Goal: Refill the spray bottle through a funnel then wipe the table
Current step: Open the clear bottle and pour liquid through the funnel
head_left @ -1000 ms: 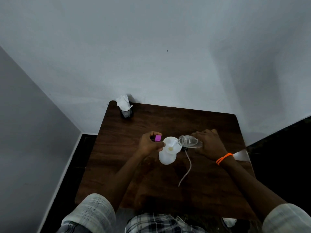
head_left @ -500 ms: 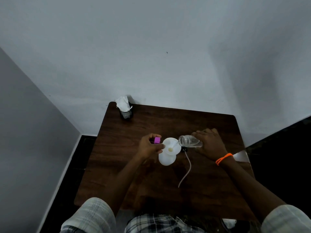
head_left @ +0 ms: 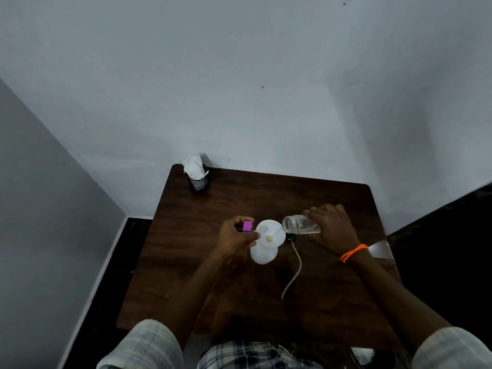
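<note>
A white spray bottle [head_left: 263, 254] stands near the middle of the dark wooden table [head_left: 266, 296] with a white funnel [head_left: 271, 233] in its neck. My left hand [head_left: 236, 234] pinches the funnel's left rim; a small purple piece [head_left: 247, 226] shows at its fingers. My right hand [head_left: 332, 227] grips a clear bottle [head_left: 299, 224] tipped on its side, mouth at the funnel's right edge, a little liquid inside. The spray head's black part [head_left: 290, 238] and white dip tube [head_left: 294, 272] lie on the table right of the spray bottle.
A black mesh cup holding white tissue [head_left: 196, 173] stands at the table's far left corner, against the wall. An orange band [head_left: 353, 253] circles my right wrist. Something pale [head_left: 380, 250] lies at the table's right edge. Dark floor surrounds the table.
The clear bottle has stayed tipped over the funnel, with both hands holding nearly still. The view has shifted very slightly.
</note>
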Demonstrator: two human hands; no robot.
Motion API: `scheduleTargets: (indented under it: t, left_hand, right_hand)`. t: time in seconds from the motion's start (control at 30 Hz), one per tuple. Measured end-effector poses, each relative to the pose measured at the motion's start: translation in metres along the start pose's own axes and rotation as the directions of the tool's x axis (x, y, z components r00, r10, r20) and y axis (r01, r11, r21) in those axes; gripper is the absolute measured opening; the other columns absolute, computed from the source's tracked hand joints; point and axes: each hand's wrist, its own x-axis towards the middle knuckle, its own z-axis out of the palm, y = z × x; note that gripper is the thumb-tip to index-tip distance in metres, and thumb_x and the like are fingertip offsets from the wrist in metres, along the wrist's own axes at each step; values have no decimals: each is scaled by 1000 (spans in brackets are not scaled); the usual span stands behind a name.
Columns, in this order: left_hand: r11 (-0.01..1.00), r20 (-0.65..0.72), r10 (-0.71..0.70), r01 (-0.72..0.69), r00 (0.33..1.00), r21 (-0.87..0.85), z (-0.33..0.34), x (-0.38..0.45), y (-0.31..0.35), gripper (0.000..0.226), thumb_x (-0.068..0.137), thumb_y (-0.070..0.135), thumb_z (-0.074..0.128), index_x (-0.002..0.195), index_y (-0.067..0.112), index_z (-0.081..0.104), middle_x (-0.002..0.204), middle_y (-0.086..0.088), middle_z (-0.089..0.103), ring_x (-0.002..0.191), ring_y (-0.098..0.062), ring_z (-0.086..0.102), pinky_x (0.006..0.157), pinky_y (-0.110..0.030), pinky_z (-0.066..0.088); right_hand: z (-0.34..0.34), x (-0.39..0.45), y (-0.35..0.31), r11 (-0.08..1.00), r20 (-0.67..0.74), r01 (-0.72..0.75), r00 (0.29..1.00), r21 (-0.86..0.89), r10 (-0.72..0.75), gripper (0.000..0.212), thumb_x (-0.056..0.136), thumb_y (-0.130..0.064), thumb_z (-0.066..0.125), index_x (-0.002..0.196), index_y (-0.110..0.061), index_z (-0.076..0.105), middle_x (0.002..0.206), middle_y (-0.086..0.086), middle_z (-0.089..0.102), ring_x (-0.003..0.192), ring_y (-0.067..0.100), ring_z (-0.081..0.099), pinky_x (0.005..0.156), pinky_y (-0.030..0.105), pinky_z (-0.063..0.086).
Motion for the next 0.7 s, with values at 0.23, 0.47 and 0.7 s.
scheduleTargets:
  t: [0.23, 0.47, 0.7]
  left_hand:
    - [1000, 10, -5, 5, 1000, -8, 0, 0, -1, 42, 76, 2, 86, 112, 15, 69, 110, -15, 68, 90, -33, 75, 76, -45, 65]
    - [1000, 20, 16, -16, 1000, -6, -1, 1, -2, 40, 76, 2, 86, 111, 13, 69, 108, -16, 68, 82, -27, 74, 76, -45, 65]
    - [999, 32, 39, -39, 999, -4, -1, 0, -3, 39, 75, 2, 87, 108, 12, 70, 107, -19, 68, 78, -26, 74, 68, -36, 64]
  right_hand:
    - [0, 0, -1, 1000, 1, -7, 1000, -12, 7, 67, 68, -65, 65, 119, -23, 72, 116, -1, 73, 94, 25, 63, 79, 37, 35]
    - [-6, 1, -3, 1000, -81, -1, 997, 0, 1, 65, 68, -61, 58, 117, -21, 73, 111, -2, 74, 91, 26, 64, 76, 39, 42]
    - [-12, 0, -4, 1000, -49, -26, 998, -6, 26, 63, 65, -55, 56, 118, -24, 72, 114, -3, 73, 93, 26, 63, 78, 39, 40]
